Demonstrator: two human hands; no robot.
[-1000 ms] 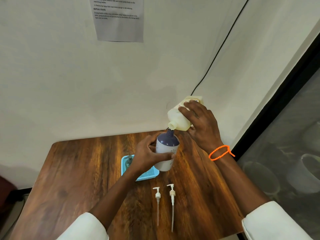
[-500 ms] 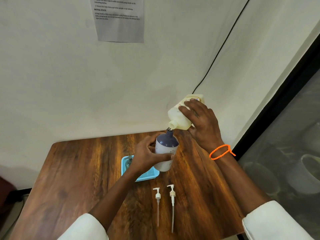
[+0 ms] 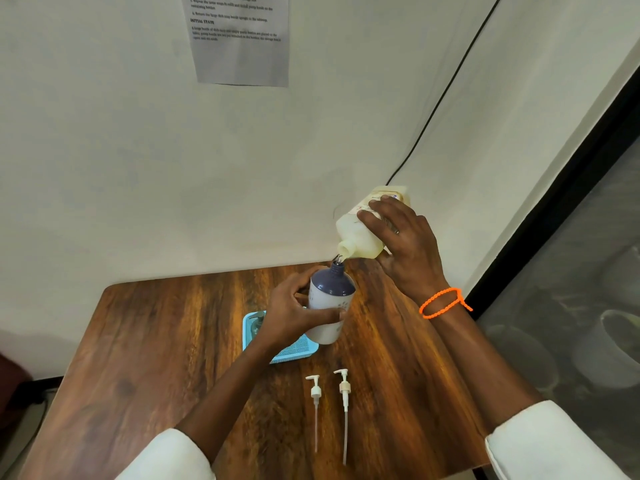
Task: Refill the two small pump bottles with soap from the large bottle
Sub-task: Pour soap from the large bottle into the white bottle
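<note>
Above the wooden tabletop (image 3: pixel 156 341), seen from the head camera, the right hand (image 3: pixel 408 244) grips the large bottle (image 3: pixel 363 233), tipped steeply with its open neck pointing down, just over the mouth of a small pump bottle (image 3: pixel 330 303). The left hand (image 3: pixel 294 313) wraps around that white, purple-shouldered bottle, holding it slightly tilted and lifted over the blue tray (image 3: pixel 294 351). A second small bottle (image 3: pixel 257 323) stands in the tray, mostly hidden behind the left hand. Nearer the person, two pump heads (image 3: pixel 316 393) lie side by side on the tabletop, tubes pointing toward the camera. An orange bracelet (image 3: pixel 443 303) circles the right wrist.
</note>
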